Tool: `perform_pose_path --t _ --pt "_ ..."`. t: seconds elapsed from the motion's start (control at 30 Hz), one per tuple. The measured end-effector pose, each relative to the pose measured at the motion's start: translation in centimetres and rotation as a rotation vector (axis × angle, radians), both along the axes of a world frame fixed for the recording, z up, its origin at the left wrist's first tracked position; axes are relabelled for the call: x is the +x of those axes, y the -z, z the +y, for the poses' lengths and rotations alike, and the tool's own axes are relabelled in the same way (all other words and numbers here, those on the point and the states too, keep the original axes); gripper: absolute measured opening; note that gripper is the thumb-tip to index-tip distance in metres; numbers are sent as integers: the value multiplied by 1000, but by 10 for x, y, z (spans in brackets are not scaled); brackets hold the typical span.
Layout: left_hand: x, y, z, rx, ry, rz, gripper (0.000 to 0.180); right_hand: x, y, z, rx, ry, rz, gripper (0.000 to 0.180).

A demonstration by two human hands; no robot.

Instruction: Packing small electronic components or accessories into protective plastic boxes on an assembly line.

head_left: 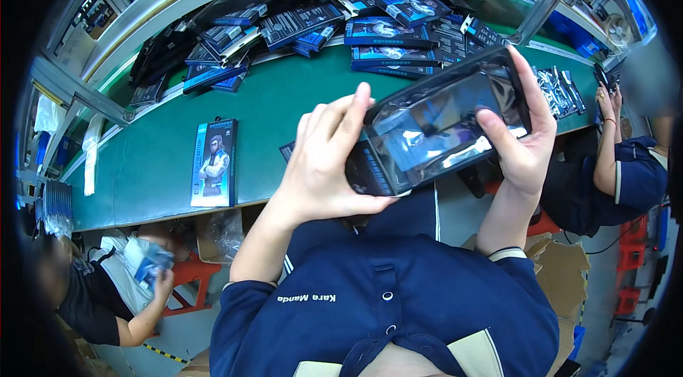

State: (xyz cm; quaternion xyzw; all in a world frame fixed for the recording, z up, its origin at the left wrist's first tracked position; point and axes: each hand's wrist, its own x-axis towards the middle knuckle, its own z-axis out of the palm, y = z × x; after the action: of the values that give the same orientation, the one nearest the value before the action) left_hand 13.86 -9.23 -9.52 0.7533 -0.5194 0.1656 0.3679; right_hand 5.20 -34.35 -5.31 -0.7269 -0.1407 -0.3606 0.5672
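Observation:
Both my hands hold up a black rectangular box (434, 131) above the near edge of the green table, tilted with its right end higher. Its upper face looks like shiny clear film, with something bluish and dark under it that I cannot make out. My left hand (313, 156) is closed round the left end, thumb along the lower edge, beside a dark printed panel (370, 167). At the right end my right hand (530, 139) grips the side, its thumb pressed on the film. A blue-and-black printed carton (214, 163) lies flat to the left of my left hand.
Many printed cartons (391, 32) are heaped along the back of the green table (284, 110). Silvery wrapped items (558, 92) lie at the right. Co-workers sit at the left (107, 291) and right (619, 171), each handling something. A metal shelf frame (548, 3) rises behind.

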Motion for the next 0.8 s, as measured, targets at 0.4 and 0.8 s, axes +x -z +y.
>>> perform_pose_path --t 0.4,0.8 --pt "1 51 -36 -643 -265 261 115 42 13 53 -294 -281 92 17" --pt "-5 25 -18 -1022 153 804 31 60 82 102 85 -19 -292 17"
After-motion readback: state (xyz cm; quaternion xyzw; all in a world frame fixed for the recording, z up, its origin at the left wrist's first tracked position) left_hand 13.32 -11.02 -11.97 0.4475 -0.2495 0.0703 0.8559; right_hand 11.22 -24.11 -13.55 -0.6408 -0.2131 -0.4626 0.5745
